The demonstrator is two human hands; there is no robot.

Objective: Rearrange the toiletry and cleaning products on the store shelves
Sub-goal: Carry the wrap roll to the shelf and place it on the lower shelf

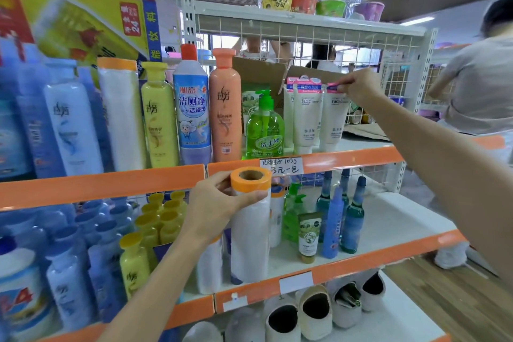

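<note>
My left hand grips a white roll with an orange top near its upper end, held upright in front of the middle shelf. My right hand pinches the pink crimped top of a white facial cleanser tube standing on the upper shelf. Two more such tubes stand just left of it. A green pump bottle, an orange shampoo bottle and a blue toilet cleaner bottle stand further left.
Yellow and blue bottles fill the left of both shelves. The middle shelf holds blue spray bottles, a small green tube and more white rolls. Shoes sit on the bottom shelf. A person stands at the right.
</note>
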